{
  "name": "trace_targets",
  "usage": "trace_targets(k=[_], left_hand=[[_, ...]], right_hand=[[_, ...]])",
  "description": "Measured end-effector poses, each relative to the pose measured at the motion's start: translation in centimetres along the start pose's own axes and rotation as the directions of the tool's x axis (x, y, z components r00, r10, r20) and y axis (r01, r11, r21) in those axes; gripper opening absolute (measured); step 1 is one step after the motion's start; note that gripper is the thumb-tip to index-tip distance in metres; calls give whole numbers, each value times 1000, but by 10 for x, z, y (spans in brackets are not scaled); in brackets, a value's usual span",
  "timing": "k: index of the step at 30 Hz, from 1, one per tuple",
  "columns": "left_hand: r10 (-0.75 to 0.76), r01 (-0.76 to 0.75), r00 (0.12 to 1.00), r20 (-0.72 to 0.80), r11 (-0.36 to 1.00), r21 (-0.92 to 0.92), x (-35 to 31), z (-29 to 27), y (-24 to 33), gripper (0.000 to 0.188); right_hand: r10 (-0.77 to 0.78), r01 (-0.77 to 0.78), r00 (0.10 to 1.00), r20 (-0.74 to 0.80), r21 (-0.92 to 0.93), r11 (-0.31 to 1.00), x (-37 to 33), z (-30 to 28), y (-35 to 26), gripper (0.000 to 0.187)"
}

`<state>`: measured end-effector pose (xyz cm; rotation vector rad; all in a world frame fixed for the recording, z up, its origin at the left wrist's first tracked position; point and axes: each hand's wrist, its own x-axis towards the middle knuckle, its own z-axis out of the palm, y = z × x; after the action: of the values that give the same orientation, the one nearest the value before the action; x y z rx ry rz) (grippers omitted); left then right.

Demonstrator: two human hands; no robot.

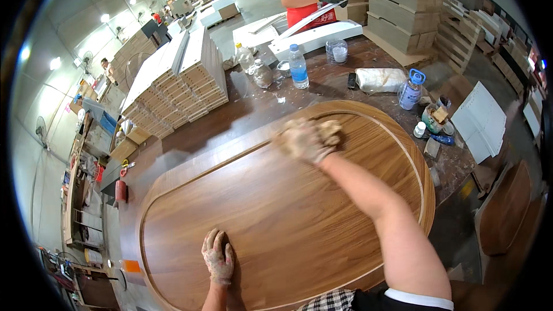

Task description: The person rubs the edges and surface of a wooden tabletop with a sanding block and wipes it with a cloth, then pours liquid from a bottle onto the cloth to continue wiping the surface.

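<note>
Right hand presses cloth on oval panel (far end).

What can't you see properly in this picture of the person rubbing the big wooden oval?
Head view:
- Right hand: blurred and smeared with paste; whatever it presses on the oval wooden panel is hidden under it.
- Left hand: lies flat on the panel; its palm side is hidden.
- Panel's near edge: cut off by the lower rim and covered by the forearms.
- Small jars beside the panel: too small to tell their contents.
</note>
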<state>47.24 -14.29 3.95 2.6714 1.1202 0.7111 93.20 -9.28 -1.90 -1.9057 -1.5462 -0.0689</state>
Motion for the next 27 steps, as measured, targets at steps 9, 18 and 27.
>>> trace_targets(k=[9, 18, 27], left_hand=[[-13, 13, 999, -35, 1000, -3, -13, 4, -15, 41], [30, -30, 999, -14, 999, 36, -8, 11, -24, 41], [86, -86, 996, -1, 996, 14, -13, 11, -29, 42]], right_hand=[[337, -407, 909, -245, -694, 594, -143, -160, 32, 20], [-134, 147, 988, 80, -193, 970, -234, -68, -232, 6], [21, 34, 991, 135, -391, 920, -277, -159, -131, 30]])
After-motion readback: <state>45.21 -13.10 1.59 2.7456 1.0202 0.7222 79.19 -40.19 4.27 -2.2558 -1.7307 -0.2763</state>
